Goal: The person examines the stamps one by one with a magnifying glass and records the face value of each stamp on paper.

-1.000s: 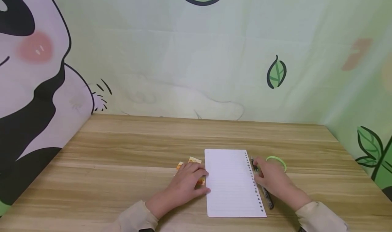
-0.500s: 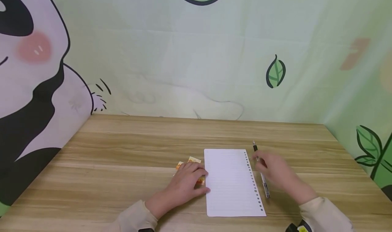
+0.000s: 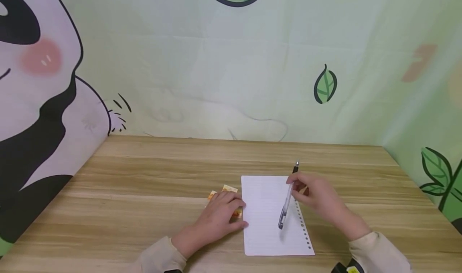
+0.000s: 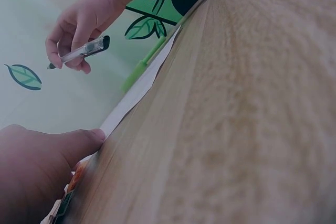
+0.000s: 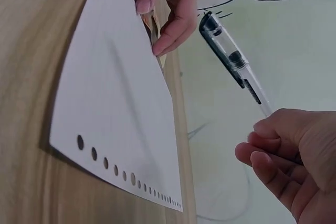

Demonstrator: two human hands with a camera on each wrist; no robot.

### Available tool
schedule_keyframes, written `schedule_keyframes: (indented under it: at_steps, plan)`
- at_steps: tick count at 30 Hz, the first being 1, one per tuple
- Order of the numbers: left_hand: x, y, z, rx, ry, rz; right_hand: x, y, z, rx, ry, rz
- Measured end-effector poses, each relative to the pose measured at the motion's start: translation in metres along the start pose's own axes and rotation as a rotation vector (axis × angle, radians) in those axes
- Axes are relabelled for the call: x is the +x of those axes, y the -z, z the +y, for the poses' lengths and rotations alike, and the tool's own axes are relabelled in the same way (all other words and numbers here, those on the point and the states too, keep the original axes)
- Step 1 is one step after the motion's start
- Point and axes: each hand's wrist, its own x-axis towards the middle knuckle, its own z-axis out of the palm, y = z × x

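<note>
My right hand pinches a clear-barrelled pen with black parts, held over the right part of a sheet of lined paper. The pen slants, its narrow tip pointing up and away and its clip end down towards me. In the right wrist view the pen's clip end juts out past my thumb and fingers. My left hand rests at the left edge of the sheet, its thumb and fingertips right at the paper. Under that hand lie small orange and yellow printed cards, mostly covered.
The wooden table runs back to a wall cloth printed with leaves and a panda. A light green object lies beyond the paper in the left wrist view; my right hand hides it in the head view. Holes line the sheet's right edge.
The right hand has lifted the pen from beside the sheet's right edge and brought it left, over the paper. The left hand has stayed where it was.
</note>
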Motion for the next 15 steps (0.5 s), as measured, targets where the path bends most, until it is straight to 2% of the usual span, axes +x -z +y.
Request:
schedule_keyframes:
  at_steps: [10, 15]
  plan:
    - [0.0007, 0.0006, 0.0015, 0.001, 0.000, -0.021, -0.0006, -0.0062, -0.0032, 0.022, -0.006, 0.006]
    - [0.0001, 0.0009, 0.0003, -0.003, 0.002, -0.020, 0.0015, -0.0074, -0.0052, 0.019, -0.015, 0.036]
